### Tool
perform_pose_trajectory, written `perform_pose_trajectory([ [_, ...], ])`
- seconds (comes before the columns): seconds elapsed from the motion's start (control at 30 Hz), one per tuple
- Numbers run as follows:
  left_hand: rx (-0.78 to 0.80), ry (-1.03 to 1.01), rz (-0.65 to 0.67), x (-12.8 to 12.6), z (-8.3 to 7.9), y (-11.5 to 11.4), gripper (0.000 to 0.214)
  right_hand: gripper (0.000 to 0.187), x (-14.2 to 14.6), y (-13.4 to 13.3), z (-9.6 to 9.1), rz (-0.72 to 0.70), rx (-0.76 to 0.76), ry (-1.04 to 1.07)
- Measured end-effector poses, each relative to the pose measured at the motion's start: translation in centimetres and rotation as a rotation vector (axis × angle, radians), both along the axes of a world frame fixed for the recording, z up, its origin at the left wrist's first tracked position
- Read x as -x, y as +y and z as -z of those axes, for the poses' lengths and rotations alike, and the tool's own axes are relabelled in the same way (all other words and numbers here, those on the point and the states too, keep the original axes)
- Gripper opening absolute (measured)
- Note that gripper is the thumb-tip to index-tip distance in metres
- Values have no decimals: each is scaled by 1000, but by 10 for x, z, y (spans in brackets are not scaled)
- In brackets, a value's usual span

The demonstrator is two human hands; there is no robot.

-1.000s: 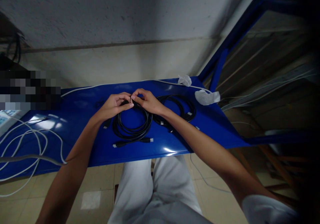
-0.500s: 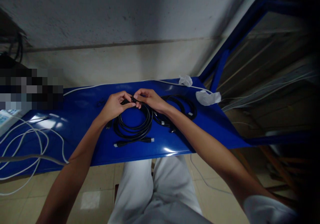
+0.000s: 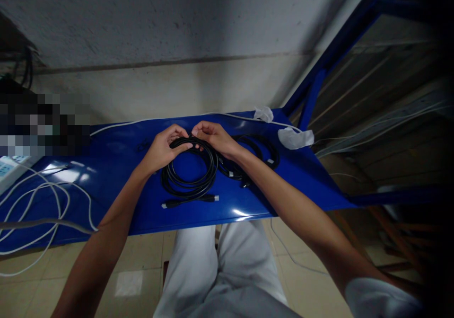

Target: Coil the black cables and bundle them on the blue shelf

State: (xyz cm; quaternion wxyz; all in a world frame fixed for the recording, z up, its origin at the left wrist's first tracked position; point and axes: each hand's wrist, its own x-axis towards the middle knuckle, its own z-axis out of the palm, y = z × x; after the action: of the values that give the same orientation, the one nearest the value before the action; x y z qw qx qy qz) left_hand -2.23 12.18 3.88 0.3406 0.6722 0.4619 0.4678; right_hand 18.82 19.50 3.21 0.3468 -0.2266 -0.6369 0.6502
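1. Head view: left hand point(image 3: 163, 148) and right hand point(image 3: 214, 139) meet at the far side of black cable coil point(image 3: 187, 183), fingers curled and pinching its loops, likely to hold the turns together
2. Coil lies flat mid blue table point(image 3: 117, 204), plugs toward near edge
3. Second black coil point(image 3: 260, 150) just right of it; white cables point(image 3: 46, 204) at left end; white wads point(image 3: 294, 138) at far right corner
4. No container seen, everything loose

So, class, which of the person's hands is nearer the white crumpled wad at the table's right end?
Right. The right hand pinches the black cable coil, left of the wad; the left hand grips the same coil farther left.
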Motion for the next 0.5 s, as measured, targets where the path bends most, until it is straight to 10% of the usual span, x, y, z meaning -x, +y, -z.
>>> perform_pose_trajectory([
  [0.5,-62,30,-22,3,4,2,36,27,0,15,13,72,-144,18],
])
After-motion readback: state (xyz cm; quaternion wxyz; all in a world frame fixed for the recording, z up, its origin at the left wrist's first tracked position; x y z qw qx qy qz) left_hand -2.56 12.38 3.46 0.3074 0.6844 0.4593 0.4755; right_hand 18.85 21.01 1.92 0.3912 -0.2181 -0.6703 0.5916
